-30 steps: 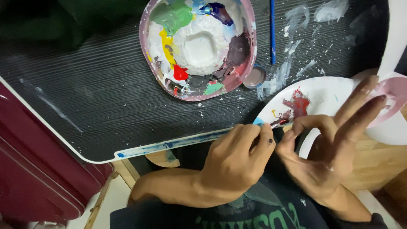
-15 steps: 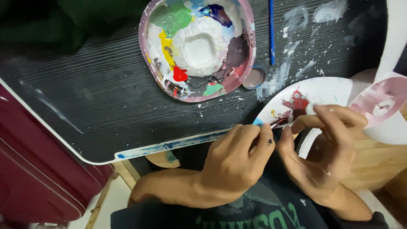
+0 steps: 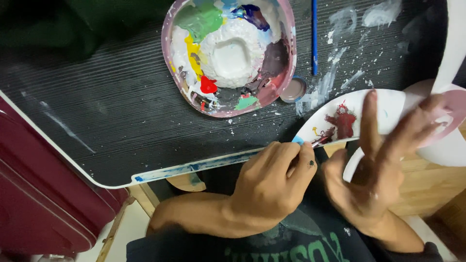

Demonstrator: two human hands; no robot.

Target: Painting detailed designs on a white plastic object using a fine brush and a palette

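Many paint colours in round palette (image 3: 228, 53); left hand (image 3: 272, 187) grips brush (image 3: 323, 140).

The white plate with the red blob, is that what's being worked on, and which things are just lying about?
In use:
left hand gripping a small brush
right hand, fingers spread, against the white plate
dark red paint on it

Lying about:
paint palette
blue brush
small round lid

Black ribbed table (image 3: 97, 106), maroon case (image 3: 39, 194), wooden floor (image 3: 427, 184).

Bare forearms, a dark paint speck on the left hand (image 3: 267, 187), dark T-shirt with green print.
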